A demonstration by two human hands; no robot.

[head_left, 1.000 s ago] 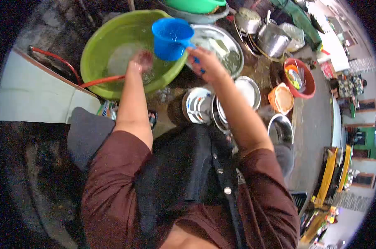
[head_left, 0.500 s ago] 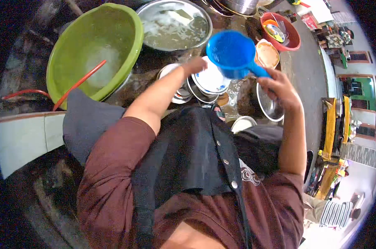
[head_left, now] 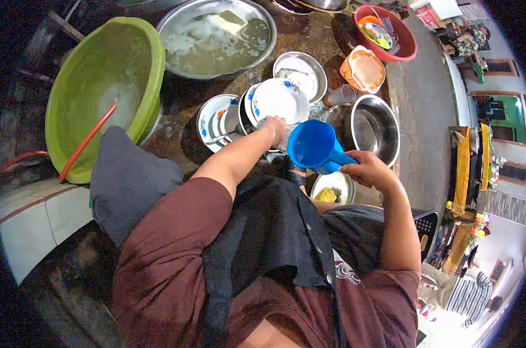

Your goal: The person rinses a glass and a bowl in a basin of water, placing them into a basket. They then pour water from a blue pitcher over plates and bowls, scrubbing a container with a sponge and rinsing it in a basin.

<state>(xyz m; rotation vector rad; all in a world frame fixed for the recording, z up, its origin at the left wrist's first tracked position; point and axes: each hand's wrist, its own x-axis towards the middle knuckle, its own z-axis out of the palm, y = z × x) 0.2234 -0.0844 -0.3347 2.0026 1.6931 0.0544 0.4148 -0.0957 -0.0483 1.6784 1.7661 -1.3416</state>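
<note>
My right hand (head_left: 368,169) is closed round the handle of a blue water dipper (head_left: 313,142), which tilts toward the plates. Clear water shows between the dipper and my left hand (head_left: 274,130). That hand grips the near rim of a white plate with blue flowers (head_left: 279,102), its fingers partly hidden by water and the rim. More dishes stand under and beside this plate, among them a flowered plate (head_left: 212,119) with cutlery on it. A steel bowl (head_left: 318,75) lies just beyond, and a clear cup (head_left: 340,95) is to its right.
A large green tub (head_left: 155,75) with a red hose (head_left: 89,142) stands at left. Behind the dishes is a wide metal basin (head_left: 268,49) of cloudy water. To the right are a steel pot (head_left: 397,130), an orange container (head_left: 350,69) and a red basin (head_left: 411,49). A person (head_left: 469,296) is far right.
The dipper has come down and nearer to me, tilting, and water now runs by my left hand. My left hand has moved nearer to me and onto the plate's rim. The camera view has shifted.
</note>
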